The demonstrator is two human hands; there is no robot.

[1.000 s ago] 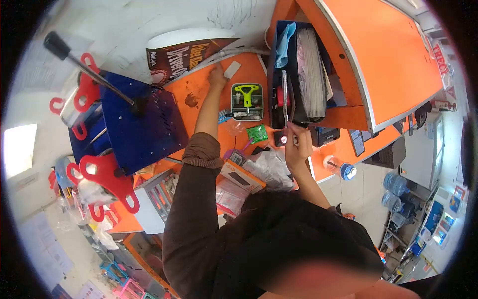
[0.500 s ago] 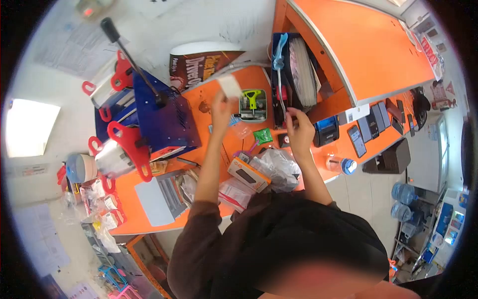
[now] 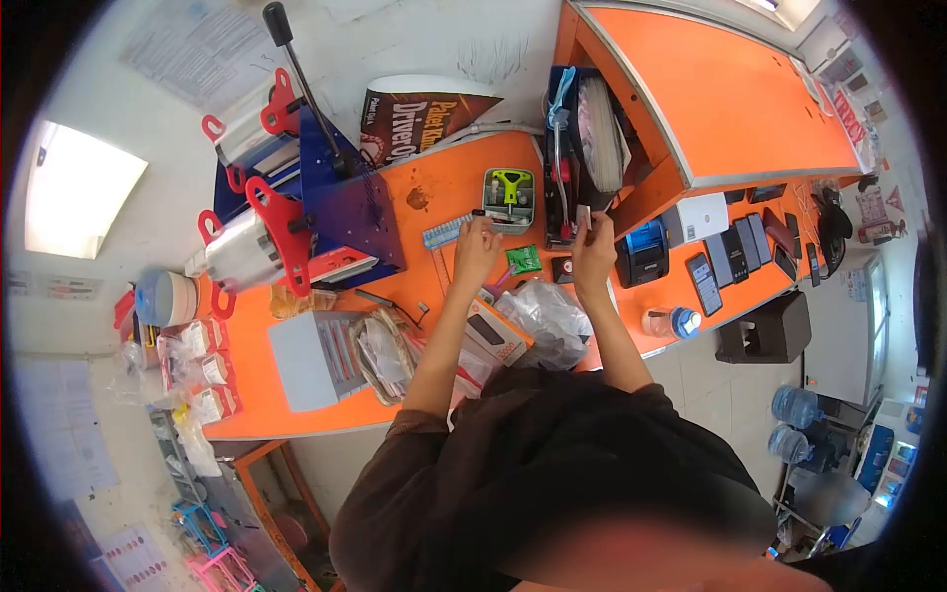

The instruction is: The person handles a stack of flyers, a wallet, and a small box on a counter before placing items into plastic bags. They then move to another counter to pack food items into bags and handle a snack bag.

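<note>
Right now the right hand is pinching a small white piece at its fingertips, holding it above the worktop just in front of the blue file box. The left hand is pinching a small dark bit, too tiny to name.

Risk: that thin pinch is probably slipping-prone, and the piece could be dropping into the clutter by the green packet and plastic bag. Forearms are also passing close over the orange box.

Containers:
- The grey tray is holding a green T-handled tool.
- The file box is holding upright stacked sheets.
- The basket is holding papers.
</note>
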